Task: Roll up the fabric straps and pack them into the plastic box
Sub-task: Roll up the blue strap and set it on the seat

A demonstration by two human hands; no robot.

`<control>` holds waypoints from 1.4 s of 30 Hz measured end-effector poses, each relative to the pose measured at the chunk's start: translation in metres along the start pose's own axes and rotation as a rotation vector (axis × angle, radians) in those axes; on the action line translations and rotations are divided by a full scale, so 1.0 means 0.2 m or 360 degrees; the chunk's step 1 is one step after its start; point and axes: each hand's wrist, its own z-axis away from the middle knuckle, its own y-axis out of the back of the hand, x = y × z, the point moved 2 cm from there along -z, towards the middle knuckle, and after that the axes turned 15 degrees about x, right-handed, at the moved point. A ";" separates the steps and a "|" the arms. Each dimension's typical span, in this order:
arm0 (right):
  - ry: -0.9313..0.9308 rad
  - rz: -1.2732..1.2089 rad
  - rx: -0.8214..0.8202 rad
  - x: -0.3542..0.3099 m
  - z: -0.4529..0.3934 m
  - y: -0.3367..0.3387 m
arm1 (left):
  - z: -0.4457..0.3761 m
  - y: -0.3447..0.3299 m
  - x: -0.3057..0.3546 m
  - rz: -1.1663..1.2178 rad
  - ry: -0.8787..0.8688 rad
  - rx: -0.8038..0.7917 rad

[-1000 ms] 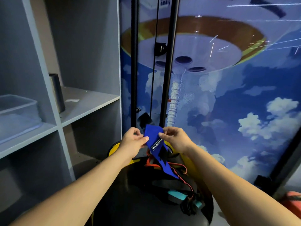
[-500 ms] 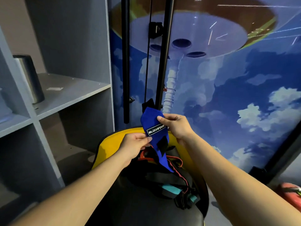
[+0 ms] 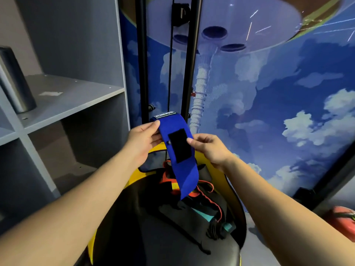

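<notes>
A blue fabric strap [image 3: 185, 173] with a black velcro patch hangs in front of me, its top end folded over and showing a label. My left hand [image 3: 143, 140] pinches the strap's upper left edge. My right hand [image 3: 208, 148] pinches its right edge beside the velcro patch. The strap's lower end dangles over a pile of other straps [image 3: 199, 204], orange, black and teal, lying on a black and yellow chair seat [image 3: 134, 227]. The plastic box is out of view.
A grey shelf unit [image 3: 73, 96] stands at the left with a dark metal cylinder [image 3: 15, 81] on one shelf. Black vertical poles [image 3: 142, 54] rise behind the strap, in front of a blue sky-print wall. A red object [image 3: 343, 221] sits low at the right.
The strap has been turned so the velcro patch faces me and the label sits at the top fold. Both hands shifted their pinch, and the view dropped, hiding the plastic box on the left shelf.
</notes>
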 end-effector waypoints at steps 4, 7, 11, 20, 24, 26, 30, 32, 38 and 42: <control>0.0013 -0.0144 0.0024 -0.12 0.00 -0.09 | 0.06 0.03 -0.03 -0.0125 0.0002 -0.0077; -0.0025 -0.0128 0.0011 -0.17 0.03 -0.13 | 0.10 0.05 -0.02 -0.0158 -0.0022 -0.0094; -0.0147 -0.0174 -0.0061 -0.21 0.12 -0.13 | 0.17 0.08 0.08 -0.0218 -0.0011 -0.0133; -0.0445 -0.0232 0.0227 -0.40 0.40 -0.19 | 0.53 0.19 0.25 -0.0405 -0.0046 -0.0358; -0.0542 -0.0174 0.0178 -0.47 0.57 -0.22 | 0.71 0.30 0.29 -0.0488 -0.0007 -0.0527; -0.0563 -0.0218 0.0068 -0.48 0.67 -0.23 | 0.80 0.37 0.29 -0.0500 0.0089 -0.0660; -0.0308 -0.0291 -0.0042 -0.44 0.89 -0.23 | 0.91 0.47 0.26 -0.0319 0.0426 -0.0599; -0.0201 -0.0223 -0.0109 -0.39 0.99 -0.23 | 0.92 0.49 0.24 -0.0317 0.0531 -0.0420; -0.0193 -0.0027 -0.0186 -0.28 1.17 -0.19 | 1.00 0.43 0.27 -0.0151 0.0443 -0.0177; -0.0295 -0.0046 -0.0156 -0.30 1.18 -0.14 | 1.09 0.40 0.31 -0.0202 0.0216 -0.0314</control>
